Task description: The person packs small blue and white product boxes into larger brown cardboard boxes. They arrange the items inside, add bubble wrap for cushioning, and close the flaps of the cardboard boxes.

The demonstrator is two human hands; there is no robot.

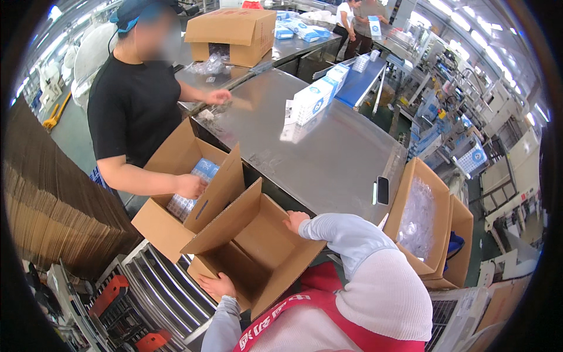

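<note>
An open brown cardboard box (258, 246) tilts in front of me with its flaps raised, and nothing shows inside it. At its near left side, my left hand (218, 286) holds the flap, fingers stretched over the board. My right hand (297, 222) grips the far right rim of the same box, with its fingers curled over the edge. A second open box (217, 188) stands just beyond to the left, with blue-and-white packs (205, 169) in it. A co-worker's hand (191, 186) reaches into that second box.
Blue-and-white packs (316, 97) stand in a row on the metal table (328, 158) near a blue conveyor belt (366, 79). A phone (383, 190) lies at the right edge. Boxes with clear plastic (417, 217) stand right; flattened cardboard (58, 205) and rollers (167, 287) are left.
</note>
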